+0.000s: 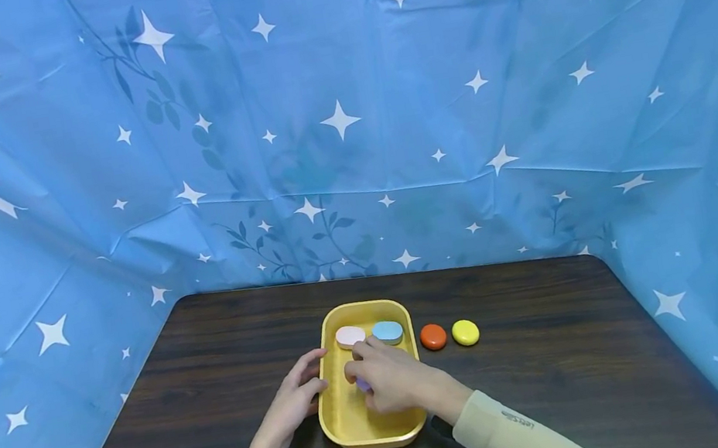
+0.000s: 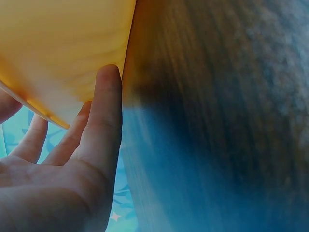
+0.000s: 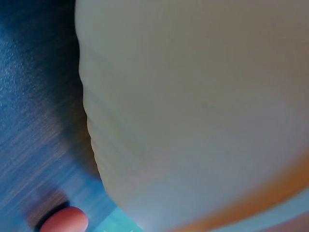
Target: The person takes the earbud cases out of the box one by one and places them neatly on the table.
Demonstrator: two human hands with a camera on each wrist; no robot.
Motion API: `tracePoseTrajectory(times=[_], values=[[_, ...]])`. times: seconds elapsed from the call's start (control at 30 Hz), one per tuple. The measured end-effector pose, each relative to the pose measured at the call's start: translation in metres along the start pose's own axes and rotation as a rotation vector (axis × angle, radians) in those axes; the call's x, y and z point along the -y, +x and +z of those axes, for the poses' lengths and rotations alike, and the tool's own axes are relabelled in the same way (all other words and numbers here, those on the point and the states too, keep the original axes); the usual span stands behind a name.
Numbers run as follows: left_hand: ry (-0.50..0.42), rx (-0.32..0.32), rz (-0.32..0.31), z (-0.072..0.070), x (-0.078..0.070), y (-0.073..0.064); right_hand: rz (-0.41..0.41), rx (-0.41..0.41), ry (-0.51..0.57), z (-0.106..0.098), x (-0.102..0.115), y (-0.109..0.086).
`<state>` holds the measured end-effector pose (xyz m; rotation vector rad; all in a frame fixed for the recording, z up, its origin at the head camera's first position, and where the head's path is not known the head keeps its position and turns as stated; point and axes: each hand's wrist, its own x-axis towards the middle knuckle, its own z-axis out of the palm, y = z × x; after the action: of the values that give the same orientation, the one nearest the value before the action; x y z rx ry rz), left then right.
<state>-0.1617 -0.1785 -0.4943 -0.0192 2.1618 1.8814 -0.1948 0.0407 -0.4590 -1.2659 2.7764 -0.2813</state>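
Beyond left hand (image 1: 289, 406) and right hand (image 1: 394, 381): one star-patterned blue curtain (image 1: 387, 133)

Below both spreads one dark wood-grain tabletop (image 1: 227, 370). Beside the left and under the right sits one yellow tray (image 1: 347, 418). The left's loosely extended fingers touch its wall; the right's bent fingers pinch one purple piece (image 1: 363, 385) inside. Just ahead lie one blue oval (image 1: 388, 331), one pink oval (image 1: 350, 336); rightward, one yellow disc (image 1: 465, 332), one red disc (image 1: 433, 337).

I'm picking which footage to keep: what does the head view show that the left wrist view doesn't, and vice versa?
Head only: the right hand holding a purple piece, a pink piece and blue piece in the tray, red piece and yellow piece beside it.
Left wrist only: a fingertip against the tray's outer side wall.
Both: left hand, tray, table, starry backdrop.
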Motion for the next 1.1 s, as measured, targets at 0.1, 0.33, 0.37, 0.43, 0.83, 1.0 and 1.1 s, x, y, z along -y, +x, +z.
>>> tracePoseTrajectory(times=[0.1,0.33,0.37,0.43,0.83,1.0,1.1], values=[[-0.007,0.014,0.004,-0.001,0.0,0.001,-0.007,-0.021,-0.014,-0.003,0.001,-0.001],[-0.013,0.022,0.011,-0.001,0.0,0.001,-0.006,-0.046,-0.011,-0.007,0.001,-0.005],[-0.014,0.021,0.01,-0.001,0.0,0.001,-0.006,-0.048,-0.008,-0.007,0.002,-0.005],[-0.015,0.019,0.007,-0.001,0.0,0.001,-0.005,-0.054,-0.003,-0.008,0.002,-0.006],[-0.009,0.016,0.004,0.0,0.0,0.0,0.01,-0.075,0.047,-0.012,0.002,-0.011],[-0.008,0.013,0.004,0.0,0.0,0.0,0.019,-0.09,0.062,-0.013,0.003,-0.015],[-0.007,0.013,0.003,0.0,0.0,0.0,0.024,-0.094,0.067,-0.015,0.003,-0.017]])
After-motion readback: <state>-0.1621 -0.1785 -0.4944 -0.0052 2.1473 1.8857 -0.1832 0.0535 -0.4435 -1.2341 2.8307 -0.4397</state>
